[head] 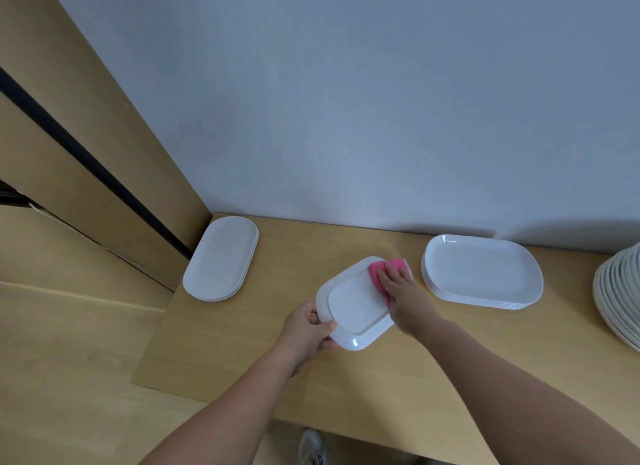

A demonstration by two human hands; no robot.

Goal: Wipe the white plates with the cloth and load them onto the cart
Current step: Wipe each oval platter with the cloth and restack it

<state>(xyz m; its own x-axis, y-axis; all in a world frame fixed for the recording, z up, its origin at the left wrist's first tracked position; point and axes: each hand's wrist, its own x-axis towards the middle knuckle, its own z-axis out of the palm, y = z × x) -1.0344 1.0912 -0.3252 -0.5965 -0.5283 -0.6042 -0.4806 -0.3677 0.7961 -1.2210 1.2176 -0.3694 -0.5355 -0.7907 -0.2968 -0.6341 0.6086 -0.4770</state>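
A white rectangular plate point(351, 307) is held above the wooden table, turned with its underside towards me. My left hand point(308, 329) grips its near left edge. My right hand point(407, 300) presses a pink cloth point(388, 267) against the plate's far right corner. To the right lies a stack of several white rectangular plates point(483, 272). A smaller stack of white oval plates point(221, 258) sits at the table's far left corner. No cart is in view.
The wooden table point(346, 388) stands against a pale blue wall point(346, 100). Another stack of pale dishes point(620, 298) is cut off at the right edge. Tan cabinet panels point(69, 152) rise at the left. A shoe point(313, 447) shows below the table's front edge.
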